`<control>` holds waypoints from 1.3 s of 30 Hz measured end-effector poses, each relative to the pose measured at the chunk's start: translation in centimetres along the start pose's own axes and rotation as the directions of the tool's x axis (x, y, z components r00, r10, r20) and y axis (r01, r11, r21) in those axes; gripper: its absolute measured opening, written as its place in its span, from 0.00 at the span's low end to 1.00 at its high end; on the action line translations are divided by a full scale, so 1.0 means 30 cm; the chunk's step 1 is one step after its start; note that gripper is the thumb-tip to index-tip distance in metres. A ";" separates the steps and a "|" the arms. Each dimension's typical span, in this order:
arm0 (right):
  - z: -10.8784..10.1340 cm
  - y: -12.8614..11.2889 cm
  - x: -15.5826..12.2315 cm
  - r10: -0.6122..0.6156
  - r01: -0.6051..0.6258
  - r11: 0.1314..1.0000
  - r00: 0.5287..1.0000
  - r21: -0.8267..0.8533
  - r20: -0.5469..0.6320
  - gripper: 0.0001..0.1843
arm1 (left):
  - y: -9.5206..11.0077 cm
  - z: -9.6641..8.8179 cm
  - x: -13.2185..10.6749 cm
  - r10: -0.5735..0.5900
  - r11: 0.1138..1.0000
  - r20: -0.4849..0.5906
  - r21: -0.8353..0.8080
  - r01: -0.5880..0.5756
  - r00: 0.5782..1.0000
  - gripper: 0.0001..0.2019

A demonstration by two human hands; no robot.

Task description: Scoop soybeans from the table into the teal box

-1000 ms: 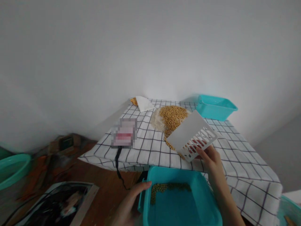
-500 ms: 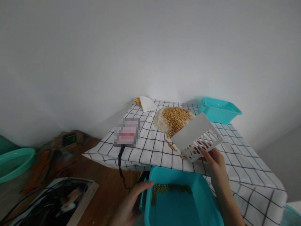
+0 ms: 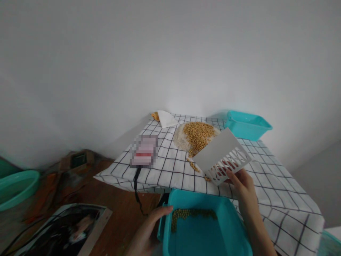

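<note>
Teal plastic, the bin (image 3: 237, 231) sat just below the edge of the surface (image 3: 162, 174) in the head view, its side clamped in the left hand (image 3: 149, 229). The right hand (image 3: 245, 181) gripped a slotted white scraper (image 3: 210, 153), tilted beside the heaped yellow beans (image 3: 198, 133). A hasty sweep could have scattered strays past the rim; a loosened left grip could have tipped the bin.

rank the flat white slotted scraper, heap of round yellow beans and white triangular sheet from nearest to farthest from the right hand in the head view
1. Scraper: held in the right hand.
2. Bean heap: ahead, left.
3. White sheet: back left, beyond the beans.
</note>
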State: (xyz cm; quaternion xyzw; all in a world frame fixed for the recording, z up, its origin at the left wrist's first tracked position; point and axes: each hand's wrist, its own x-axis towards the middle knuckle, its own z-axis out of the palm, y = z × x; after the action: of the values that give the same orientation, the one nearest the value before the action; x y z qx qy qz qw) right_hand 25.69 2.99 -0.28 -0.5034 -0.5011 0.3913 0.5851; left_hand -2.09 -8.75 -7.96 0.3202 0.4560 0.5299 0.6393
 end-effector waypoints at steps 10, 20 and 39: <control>0.009 0.007 0.007 0.001 -0.001 1.000 1.000 -0.010 -0.012 0.19 | 0.034 0.020 -0.027 0.050 0.998 -0.016 -0.040 -0.051 0.999 0.18; 0.020 0.007 0.026 -0.011 0.011 1.000 1.000 -0.009 -0.004 0.19 | 0.013 0.020 -0.005 -0.019 0.997 0.009 -0.075 0.020 1.000 0.14; 0.025 0.005 0.006 -0.050 0.050 0.997 0.999 -0.061 0.003 0.16 | 0.046 0.047 -0.009 -0.123 0.990 -0.062 -0.079 0.117 0.991 0.10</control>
State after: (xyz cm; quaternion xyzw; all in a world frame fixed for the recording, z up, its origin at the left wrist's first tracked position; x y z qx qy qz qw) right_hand 24.99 3.33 -0.40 -0.5080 -0.5258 0.3613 0.5788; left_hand -1.33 -8.59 -6.11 0.2501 0.4755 0.5176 0.6659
